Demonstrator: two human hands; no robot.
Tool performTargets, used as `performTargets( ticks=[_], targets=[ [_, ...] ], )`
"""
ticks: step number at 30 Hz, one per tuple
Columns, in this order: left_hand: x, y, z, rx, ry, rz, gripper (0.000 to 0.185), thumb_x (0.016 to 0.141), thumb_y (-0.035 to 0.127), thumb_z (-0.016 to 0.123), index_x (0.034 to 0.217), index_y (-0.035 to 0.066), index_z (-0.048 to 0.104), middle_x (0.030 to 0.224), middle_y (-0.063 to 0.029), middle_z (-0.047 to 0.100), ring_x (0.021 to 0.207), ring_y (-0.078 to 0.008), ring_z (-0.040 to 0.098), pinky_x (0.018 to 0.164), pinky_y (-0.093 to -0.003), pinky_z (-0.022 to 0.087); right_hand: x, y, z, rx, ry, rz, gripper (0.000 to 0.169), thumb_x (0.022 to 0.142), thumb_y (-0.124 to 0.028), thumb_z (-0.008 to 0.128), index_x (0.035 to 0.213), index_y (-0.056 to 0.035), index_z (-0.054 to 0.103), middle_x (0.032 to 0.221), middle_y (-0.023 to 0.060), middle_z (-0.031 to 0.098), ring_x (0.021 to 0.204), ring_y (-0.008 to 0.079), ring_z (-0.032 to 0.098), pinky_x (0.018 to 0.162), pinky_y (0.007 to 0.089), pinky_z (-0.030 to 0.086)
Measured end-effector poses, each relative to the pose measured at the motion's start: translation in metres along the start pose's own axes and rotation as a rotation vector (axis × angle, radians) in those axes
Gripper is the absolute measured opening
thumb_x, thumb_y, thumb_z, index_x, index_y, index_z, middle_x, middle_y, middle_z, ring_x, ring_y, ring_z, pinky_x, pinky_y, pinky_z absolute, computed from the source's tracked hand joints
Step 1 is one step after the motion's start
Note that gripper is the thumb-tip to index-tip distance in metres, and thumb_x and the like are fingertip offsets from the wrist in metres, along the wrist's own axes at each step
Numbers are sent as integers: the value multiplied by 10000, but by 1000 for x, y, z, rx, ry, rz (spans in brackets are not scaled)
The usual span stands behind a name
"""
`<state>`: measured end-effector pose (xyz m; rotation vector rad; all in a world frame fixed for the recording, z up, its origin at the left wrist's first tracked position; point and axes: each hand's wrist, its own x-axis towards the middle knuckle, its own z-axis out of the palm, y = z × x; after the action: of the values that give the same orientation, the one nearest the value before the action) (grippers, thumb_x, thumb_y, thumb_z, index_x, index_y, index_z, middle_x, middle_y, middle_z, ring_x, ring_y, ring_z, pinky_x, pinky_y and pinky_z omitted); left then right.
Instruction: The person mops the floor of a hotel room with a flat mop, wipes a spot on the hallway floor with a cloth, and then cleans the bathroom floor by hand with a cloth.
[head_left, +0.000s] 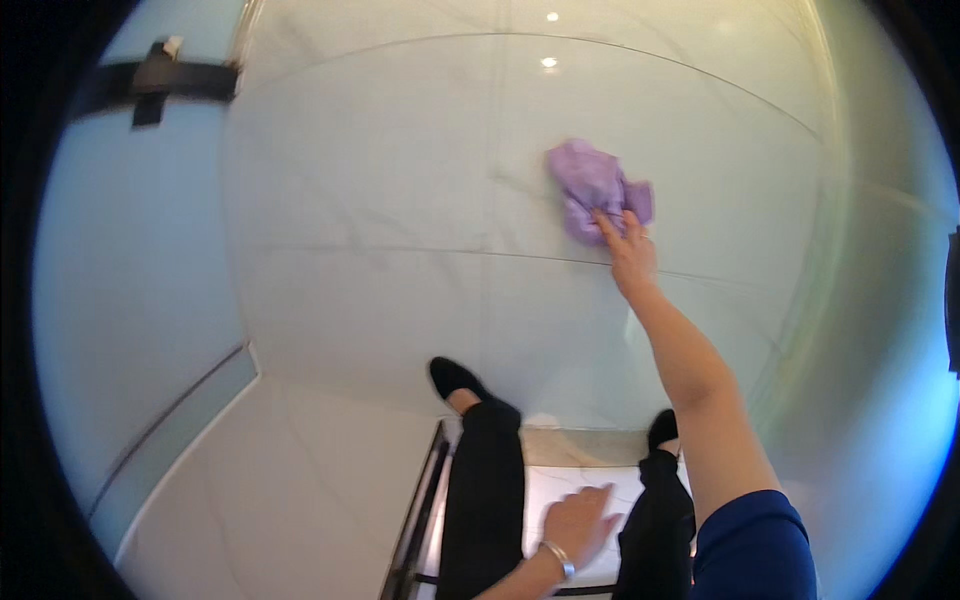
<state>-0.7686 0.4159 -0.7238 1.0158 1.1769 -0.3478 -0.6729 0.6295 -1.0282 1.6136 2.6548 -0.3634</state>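
Observation:
A crumpled purple cloth (591, 180) lies against a pale marble-look tiled surface (375, 180), right of the view's middle. My right hand (634, 251) presses on the cloth's lower edge with fingers spread, the arm stretched out from a dark blue sleeve. Low in the view my left hand (579, 525) hangs in front of my legs, with a silver bangle at its wrist; it holds nothing and is slightly blurred.
A dark metal fitting (161, 81) crosses the light blue panel (142, 225) at the left. A glossy greenish panel (847, 300) stands at the right. By my black shoes (454, 379) are a pale threshold (581, 448) and a dark-framed edge (420, 517).

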Motion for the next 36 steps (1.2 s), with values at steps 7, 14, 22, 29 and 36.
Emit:
performTargets(
  ticks=[7, 14, 22, 29, 36],
  targets=[
    [42, 30, 22, 78, 205, -284, 425, 816, 265, 577, 1150, 21, 482, 1047, -194, 550, 959, -309, 537, 814, -363, 434, -182, 247, -20, -105, -167, 561, 750, 747, 50, 456, 1348, -333, 224, 1288, 185, 349, 1019, 378, 487, 822, 418, 454],
    [62, 45, 129, 7, 277, 77, 375, 830, 254, 549, 1125, 30, 491, 999, -173, 568, 907, -311, 546, 783, -368, 442, -264, 326, -19, 1, -184, 651, 788, 707, 80, 466, 1358, -285, 215, 1319, 242, 266, 1102, 412, 406, 864, 422, 415],
    [36, -52, 199, -157, -28, 88, 396, 857, 311, 495, 1154, 51, 475, 993, -185, 555, 883, -317, 552, 746, -388, 459, -217, 215, 26, 1088, 120, 1030, 798, 621, -53, 562, 1354, -134, 260, 1274, 203, 343, 972, 316, 449, 875, 382, 388],
    [-20, -100, 200, -189, 25, 125, 329, 842, 252, 493, 1090, 35, 503, 946, -175, 571, 801, -309, 575, 658, -394, 477, -208, -167, 118, 651, 87, 358, 701, 649, -6, 557, 1272, -286, 399, 1194, 241, 300, 1071, 435, 383, 873, 435, 378],
    [-41, -104, 206, -137, -209, 162, 289, 840, 231, 497, 1032, 21, 548, 968, -179, 577, 828, -299, 571, 705, -371, 470, -218, -396, 103, 306, -650, -334, 380, 764, -122, 522, 1094, -303, 570, 1113, 113, 433, 940, 295, 516, 731, 404, 451]
  ],
)
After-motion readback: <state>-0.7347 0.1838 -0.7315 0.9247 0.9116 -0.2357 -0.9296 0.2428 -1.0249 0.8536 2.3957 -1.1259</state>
